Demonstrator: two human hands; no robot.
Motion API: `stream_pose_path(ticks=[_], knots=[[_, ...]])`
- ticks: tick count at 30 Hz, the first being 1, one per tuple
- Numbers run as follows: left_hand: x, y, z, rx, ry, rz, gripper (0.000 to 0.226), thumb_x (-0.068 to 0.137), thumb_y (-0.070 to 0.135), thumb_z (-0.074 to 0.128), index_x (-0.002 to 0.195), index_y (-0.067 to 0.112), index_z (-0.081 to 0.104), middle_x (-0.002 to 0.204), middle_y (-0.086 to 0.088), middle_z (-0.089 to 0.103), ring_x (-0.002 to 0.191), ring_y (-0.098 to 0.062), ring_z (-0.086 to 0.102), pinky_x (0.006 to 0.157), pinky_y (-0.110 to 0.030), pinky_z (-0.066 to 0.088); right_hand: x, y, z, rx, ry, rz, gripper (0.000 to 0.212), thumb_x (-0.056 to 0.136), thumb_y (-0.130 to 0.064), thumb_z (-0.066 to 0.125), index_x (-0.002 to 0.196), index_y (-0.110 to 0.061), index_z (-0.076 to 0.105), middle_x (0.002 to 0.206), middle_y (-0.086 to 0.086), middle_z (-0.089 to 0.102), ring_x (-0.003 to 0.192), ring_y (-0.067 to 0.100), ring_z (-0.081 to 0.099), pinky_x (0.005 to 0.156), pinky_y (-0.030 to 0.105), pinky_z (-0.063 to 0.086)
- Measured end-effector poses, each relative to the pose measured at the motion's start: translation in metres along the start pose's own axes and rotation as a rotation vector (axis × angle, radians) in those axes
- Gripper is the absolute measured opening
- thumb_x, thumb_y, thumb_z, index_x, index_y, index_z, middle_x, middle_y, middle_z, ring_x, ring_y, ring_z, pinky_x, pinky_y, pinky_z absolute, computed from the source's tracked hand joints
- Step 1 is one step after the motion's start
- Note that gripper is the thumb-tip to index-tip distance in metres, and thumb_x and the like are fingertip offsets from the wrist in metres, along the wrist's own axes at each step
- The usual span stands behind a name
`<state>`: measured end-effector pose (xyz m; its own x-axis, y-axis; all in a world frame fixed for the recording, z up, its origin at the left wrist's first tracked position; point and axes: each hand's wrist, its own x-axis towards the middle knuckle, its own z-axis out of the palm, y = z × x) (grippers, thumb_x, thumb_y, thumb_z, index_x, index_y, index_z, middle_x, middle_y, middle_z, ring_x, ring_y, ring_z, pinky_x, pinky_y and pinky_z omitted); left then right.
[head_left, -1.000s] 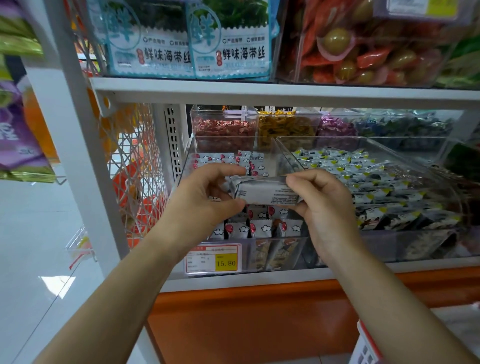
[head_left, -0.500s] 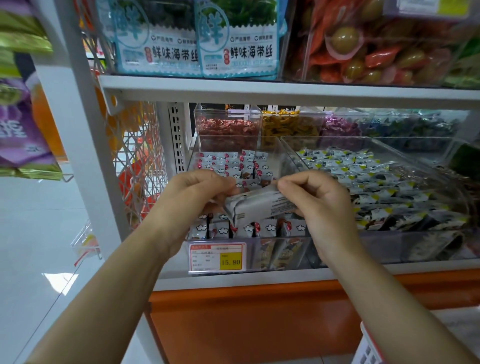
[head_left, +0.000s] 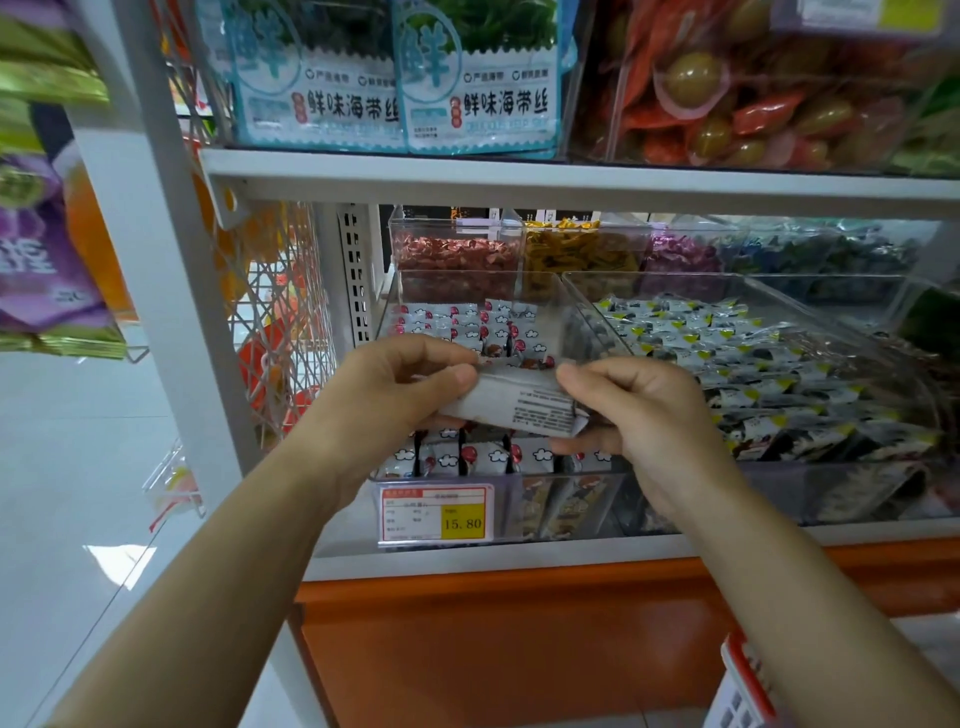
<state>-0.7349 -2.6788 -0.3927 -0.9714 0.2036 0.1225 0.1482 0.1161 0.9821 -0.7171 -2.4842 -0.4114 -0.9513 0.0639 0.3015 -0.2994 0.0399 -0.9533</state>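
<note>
A small white snack packet (head_left: 519, 402) with black print on its back is held level in front of a store shelf. My left hand (head_left: 389, 395) pinches its left end between thumb and fingers. My right hand (head_left: 639, 421) pinches its right end, where the crimped edge sticks out. Both hands hover just above a clear plastic bin (head_left: 545, 499) that holds several packets of the same kind, white with red dots and cloud shapes, standing in rows.
A price tag (head_left: 435, 514) reading 15.80 hangs on the bin's front. A second clear bin (head_left: 852, 499) of black, white and yellow packets sits to the right. Candy bins stand behind, seaweed bags (head_left: 395, 83) on the shelf above. A basket corner (head_left: 737, 686) shows at lower right.
The packet was tilted half a second ago and now lies level with its printed back facing me. Both hands stay on its ends, a little lower over the bin.
</note>
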Motion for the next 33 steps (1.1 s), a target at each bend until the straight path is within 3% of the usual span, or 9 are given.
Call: stream_pose_path(ticks=[3, 6, 10, 15, 23, 27, 30, 33], knots=[[0.000, -0.002, -0.003, 0.034, -0.028, 0.012, 0.015, 0.082, 0.013, 0.063, 0.092, 0.020, 0.070, 0.095, -0.007, 0.068, 0.086, -0.020, 0.066, 0.078, -0.024, 0.055, 0.002, -0.003, -0.006, 0.012, -0.061, 0.059, 0.017, 0.084, -0.013, 0.063, 0.071, -0.010, 0.072, 0.070, 0.008, 0.073, 0.065, 0.022, 0.071, 0.049, 0.028, 0.057], [0.000, -0.003, -0.002, 0.044, -0.049, 0.032, 0.017, 0.081, 0.013, 0.064, 0.091, 0.025, 0.070, 0.091, 0.000, 0.069, 0.082, -0.014, 0.066, 0.071, -0.017, 0.053, 0.003, -0.005, -0.009, 0.070, -0.085, 0.109, 0.014, 0.073, -0.021, 0.065, 0.068, -0.009, 0.072, 0.068, 0.007, 0.072, 0.062, 0.022, 0.070, 0.047, 0.027, 0.056], [0.001, -0.003, -0.002, 0.009, -0.055, 0.001, 0.017, 0.076, 0.014, 0.066, 0.090, 0.022, 0.071, 0.095, -0.003, 0.070, 0.085, -0.018, 0.067, 0.077, -0.024, 0.054, 0.004, -0.004, -0.010, 0.145, -0.079, 0.162, 0.015, 0.064, -0.023, 0.067, 0.063, -0.009, 0.072, 0.069, 0.010, 0.072, 0.061, 0.023, 0.070, 0.045, 0.028, 0.055], [-0.001, 0.001, -0.002, -0.112, -0.079, -0.090, 0.018, 0.053, 0.020, 0.073, 0.070, 0.014, 0.076, 0.082, -0.004, 0.073, 0.073, -0.011, 0.067, 0.057, -0.017, 0.052, 0.003, -0.003, -0.010, 0.104, -0.060, 0.105, 0.019, 0.067, -0.024, 0.067, 0.072, -0.007, 0.072, 0.069, 0.009, 0.072, 0.060, 0.022, 0.069, 0.044, 0.025, 0.054], [-0.001, 0.004, -0.007, -0.126, -0.093, -0.210, 0.027, 0.043, 0.022, 0.075, 0.067, 0.009, 0.076, 0.072, -0.007, 0.071, 0.069, -0.015, 0.065, 0.051, -0.021, 0.054, 0.001, -0.003, -0.009, 0.025, -0.058, 0.023, 0.017, 0.066, -0.026, 0.066, 0.073, -0.012, 0.072, 0.067, 0.007, 0.072, 0.057, 0.022, 0.068, 0.046, 0.027, 0.055], [0.000, 0.002, -0.007, -0.155, -0.047, -0.245, 0.014, 0.056, 0.014, 0.075, 0.068, 0.007, 0.074, 0.078, -0.012, 0.073, 0.073, -0.020, 0.069, 0.050, -0.023, 0.055, 0.002, -0.001, -0.009, 0.015, -0.072, 0.009, 0.018, 0.068, -0.029, 0.065, 0.075, -0.014, 0.074, 0.073, 0.006, 0.074, 0.064, 0.019, 0.070, 0.049, 0.025, 0.055], [0.002, 0.000, -0.002, -0.176, 0.075, -0.258, 0.004, 0.077, 0.006, 0.069, 0.078, 0.002, 0.070, 0.092, -0.021, 0.070, 0.080, -0.029, 0.069, 0.050, -0.025, 0.056, 0.002, 0.000, -0.013, 0.023, -0.191, 0.007, 0.030, 0.064, -0.034, 0.070, 0.092, -0.022, 0.074, 0.093, -0.001, 0.075, 0.085, 0.016, 0.071, 0.067, 0.024, 0.058], [0.004, -0.002, 0.005, -0.108, 0.153, -0.220, 0.012, 0.085, 0.013, 0.064, 0.078, 0.005, 0.069, 0.090, -0.018, 0.068, 0.069, -0.025, 0.070, 0.047, -0.021, 0.054, 0.003, 0.000, -0.021, -0.067, -0.276, -0.006, 0.051, 0.057, -0.025, 0.077, 0.107, -0.032, 0.066, 0.103, -0.008, 0.072, 0.095, 0.012, 0.069, 0.083, 0.024, 0.055]])
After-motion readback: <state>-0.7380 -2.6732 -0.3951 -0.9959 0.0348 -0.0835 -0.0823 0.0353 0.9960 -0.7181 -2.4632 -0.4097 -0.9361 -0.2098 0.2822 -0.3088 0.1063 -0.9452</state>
